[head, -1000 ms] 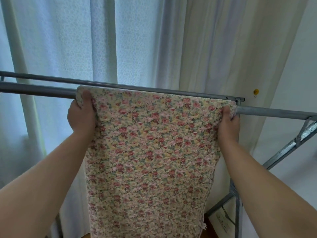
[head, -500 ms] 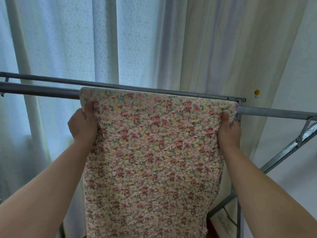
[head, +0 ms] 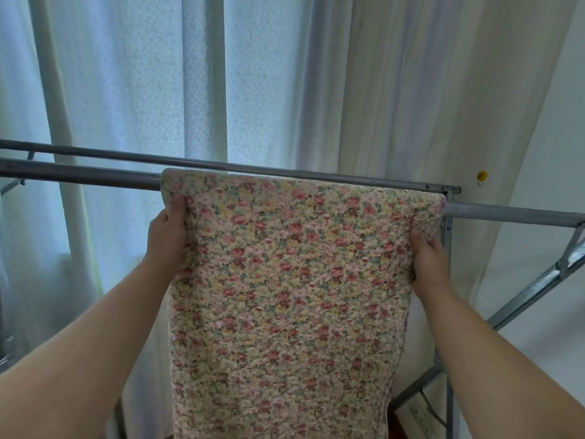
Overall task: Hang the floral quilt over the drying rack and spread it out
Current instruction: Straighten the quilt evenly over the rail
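Floral quilt [head: 285,296] hanging over drying rack [head: 79,177], lower end cut off.
Left hand [head: 167,236] and right hand [head: 427,258] are pinching its side edges, fingers hiding behind.

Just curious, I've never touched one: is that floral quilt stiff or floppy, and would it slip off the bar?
Probably floppy: the floral quilt folds over the rack bar and hangs limp. Its puffy surface suggests some bulk, so likely not feather-light. The textured cloth seems unlikely to slip, though the left hand and right hand grip its edges.
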Available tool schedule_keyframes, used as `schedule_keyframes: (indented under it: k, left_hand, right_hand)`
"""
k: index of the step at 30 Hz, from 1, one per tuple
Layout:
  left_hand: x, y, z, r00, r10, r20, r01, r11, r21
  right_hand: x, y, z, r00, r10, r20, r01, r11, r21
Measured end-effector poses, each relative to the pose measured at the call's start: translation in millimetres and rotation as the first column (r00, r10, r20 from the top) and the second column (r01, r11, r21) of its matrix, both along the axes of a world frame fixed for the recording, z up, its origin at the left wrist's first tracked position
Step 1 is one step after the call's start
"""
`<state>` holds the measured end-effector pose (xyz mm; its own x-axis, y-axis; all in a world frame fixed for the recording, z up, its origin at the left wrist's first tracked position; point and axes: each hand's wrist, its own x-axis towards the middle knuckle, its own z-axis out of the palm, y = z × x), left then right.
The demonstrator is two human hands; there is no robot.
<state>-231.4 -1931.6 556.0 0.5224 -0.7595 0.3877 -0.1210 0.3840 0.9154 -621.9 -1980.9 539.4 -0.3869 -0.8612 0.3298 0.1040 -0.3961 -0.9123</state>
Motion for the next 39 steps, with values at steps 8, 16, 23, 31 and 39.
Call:
schedule_keyframes:
  k: [8, 16, 23, 31, 39]
  left_hand:
    - [-39, -8, 8, 0.987, 0.161, -0.028, -0.162, 0.986, -0.038]
    - [-98, -21, 6, 0.985, 0.172, -0.031, -0.173, 0.982, -0.076]
    - [-148, -32, 5, 0.984, 0.176, -0.04, -0.178, 0.982, -0.068]
    - [-167, -33, 1, 0.969, 0.242, -0.05, -0.243, 0.97, -0.01]
    - [-183, -16, 3, 0.607, 0.627, 0.489, -0.505, 0.779, -0.372]
  right_hand:
    - [-12, -10, 2, 0.963, -0.264, 0.044, 0.267, 0.962, -0.061]
    - [-70, -13, 8, 0.928, -0.373, 0.017, 0.373, 0.927, -0.029]
    - [-117, -15, 12, 0.923, -0.384, -0.001, 0.384, 0.923, -0.011]
    - [-140, -19, 9, 0.942, -0.331, -0.051, 0.331, 0.944, 0.004]
    - [-120, -19, 11, 0.642, -0.684, -0.347, 0.679, 0.717, -0.158]
